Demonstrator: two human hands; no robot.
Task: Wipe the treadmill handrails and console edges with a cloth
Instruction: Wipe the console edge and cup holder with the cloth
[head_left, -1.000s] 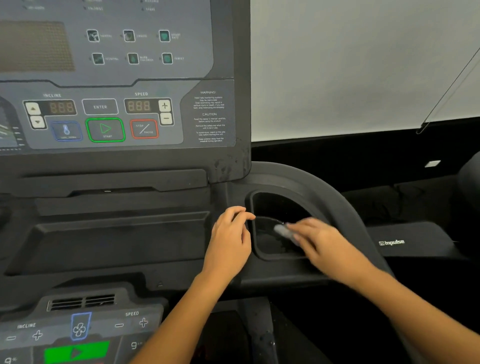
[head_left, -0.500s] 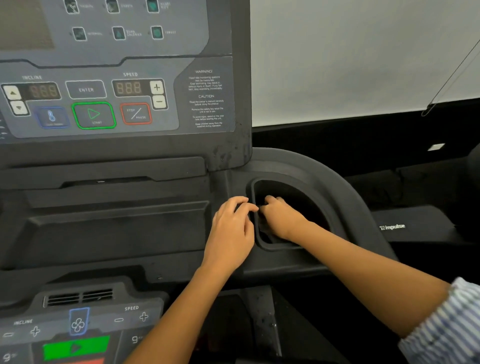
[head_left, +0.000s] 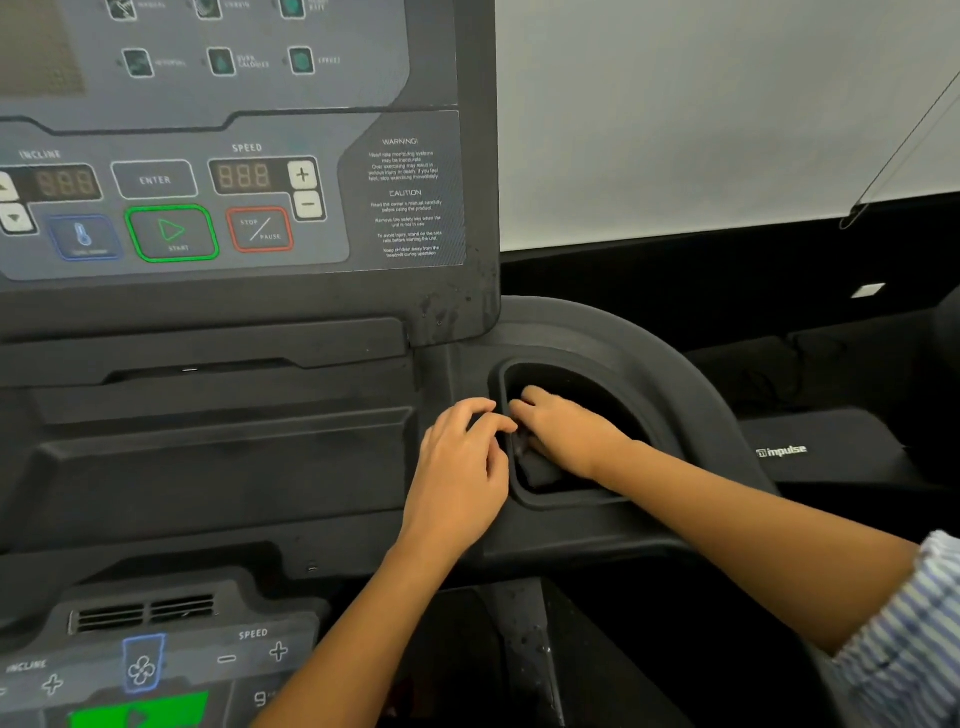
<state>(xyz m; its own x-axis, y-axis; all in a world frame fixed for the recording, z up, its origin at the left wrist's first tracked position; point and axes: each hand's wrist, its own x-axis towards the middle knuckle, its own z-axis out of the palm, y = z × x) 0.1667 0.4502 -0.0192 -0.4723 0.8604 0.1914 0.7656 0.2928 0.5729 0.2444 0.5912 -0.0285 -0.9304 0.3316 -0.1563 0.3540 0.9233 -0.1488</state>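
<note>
In the cup pocket (head_left: 566, 501) at the right of the console, the cloth (head_left: 537, 470) lies under your right hand (head_left: 566, 431); only a dark grey fold shows below the palm. The grip there is narrow, fingers bent down over the cloth and pressing it against the pocket's left wall. Your left hand (head_left: 460, 478) rests just beside it on the rim, fingers loosely curled, holding nothing.

Keep the cloth flat under the fingertips, follow the pocket's inner wall all the way round, then run it up over the rim. Steady yourself with the left hand, clear of the buttons. The console's lower right corner (head_left: 457, 306) looks speckled and likely needs a pass.

The console panel (head_left: 234, 208) reads INCLINE, SPEED, ENTER, START, STOP / PAUSE, WARNING and CAUTION. The side arm bears "impulse" (head_left: 782, 451). The lower panel (head_left: 156, 660) repeats INCLINE and SPEED.
</note>
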